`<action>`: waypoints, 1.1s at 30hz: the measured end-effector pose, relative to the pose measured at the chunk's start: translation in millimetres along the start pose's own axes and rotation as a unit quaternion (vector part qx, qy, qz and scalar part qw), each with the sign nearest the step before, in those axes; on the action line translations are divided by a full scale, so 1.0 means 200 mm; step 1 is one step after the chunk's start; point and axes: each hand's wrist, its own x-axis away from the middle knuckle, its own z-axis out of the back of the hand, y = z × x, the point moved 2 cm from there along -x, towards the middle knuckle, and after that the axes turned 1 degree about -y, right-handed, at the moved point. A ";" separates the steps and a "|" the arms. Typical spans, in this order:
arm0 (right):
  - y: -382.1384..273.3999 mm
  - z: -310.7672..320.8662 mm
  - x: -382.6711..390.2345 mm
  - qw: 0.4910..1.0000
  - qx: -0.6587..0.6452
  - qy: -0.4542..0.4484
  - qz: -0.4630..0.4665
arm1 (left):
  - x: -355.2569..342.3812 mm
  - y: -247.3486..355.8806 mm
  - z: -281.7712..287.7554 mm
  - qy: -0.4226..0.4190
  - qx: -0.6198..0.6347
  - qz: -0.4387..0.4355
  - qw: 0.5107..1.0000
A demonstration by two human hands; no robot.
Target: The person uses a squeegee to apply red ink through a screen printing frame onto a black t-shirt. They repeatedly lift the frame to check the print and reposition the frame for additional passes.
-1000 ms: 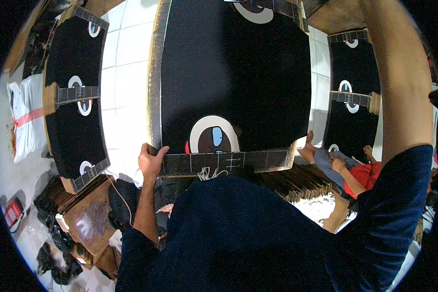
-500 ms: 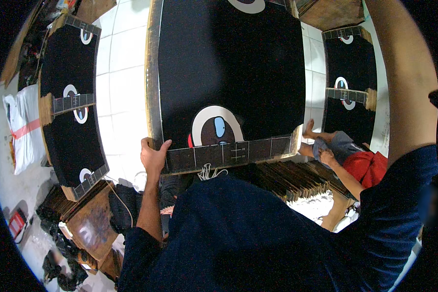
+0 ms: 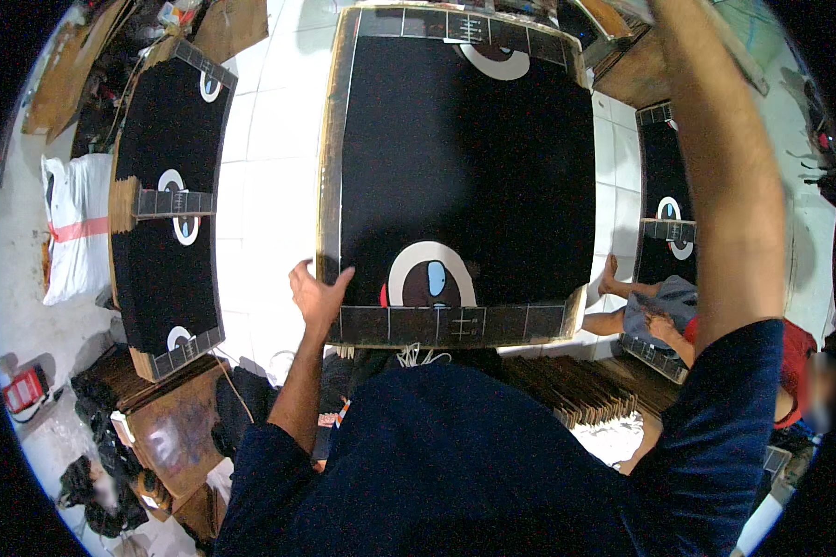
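Observation:
In front of me lies a board [image 3: 327,176] covered by a black panel [image 3: 464,158], probably cloth, with a cream, brown and blue eye motif [image 3: 432,278] at its near end. Dark strips with pale lines [image 3: 399,325] run across the near and far ends. At the near left corner is my left hand [image 3: 318,299], thumb and fingers spread apart, the thumb by the panel's edge. My right arm [image 3: 729,176] stretches far forward past the board's right side. Its hand lies beyond the upper edge of the picture.
Similar black panels stand stacked on boards at left [image 3: 167,288] and right [image 3: 661,176]. A seated person in red [image 3: 794,371] is at the right. A row of thin boards [image 3: 567,385] lies below my board, and a white sack [image 3: 79,232] at far left.
My left hand has loosened from the board's near corner, its fingers spreading. My right arm has swung inward and forward. The view has shifted, so the board's far end now shows.

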 end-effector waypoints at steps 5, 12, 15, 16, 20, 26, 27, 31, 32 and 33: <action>0.11 0.00 0.49 0.990 -0.106 0.033 0.093 | -0.46 0.94 0.15 -0.091 0.423 -0.065 0.899; 0.38 -0.21 1.41 0.982 -0.187 -0.019 0.015 | -0.52 1.46 -0.09 -0.128 0.745 0.259 0.602; 0.53 -0.37 1.42 0.987 -0.102 -0.046 0.115 | -0.49 1.22 -0.30 -0.161 0.704 0.333 0.606; 0.58 -0.45 1.40 0.985 -0.107 -0.086 0.103 | -0.48 1.14 -0.36 -0.169 0.684 0.329 0.629; 0.73 -0.83 1.21 0.961 -0.104 -0.241 0.085 | -0.44 0.93 -0.50 0.010 0.227 0.088 0.970; 0.78 -1.30 1.03 0.920 -0.080 -0.328 0.199 | -0.51 0.89 -0.58 0.022 0.030 -0.249 0.968; 0.78 -1.36 1.01 0.918 -0.080 -0.325 0.212 | -0.51 0.89 -0.58 0.021 0.020 -0.248 0.968; 0.78 -1.54 0.99 0.890 -0.153 -0.357 0.240 | -0.50 0.89 -0.62 0.027 -0.001 -0.253 0.967; 0.78 -1.55 0.99 0.880 -0.159 -0.389 0.223 | -0.50 0.89 -0.62 0.027 -0.004 -0.248 0.968; 0.77 -1.54 0.99 0.848 -0.201 -0.393 0.294 | -0.50 0.89 -0.62 0.035 -0.001 -0.257 0.966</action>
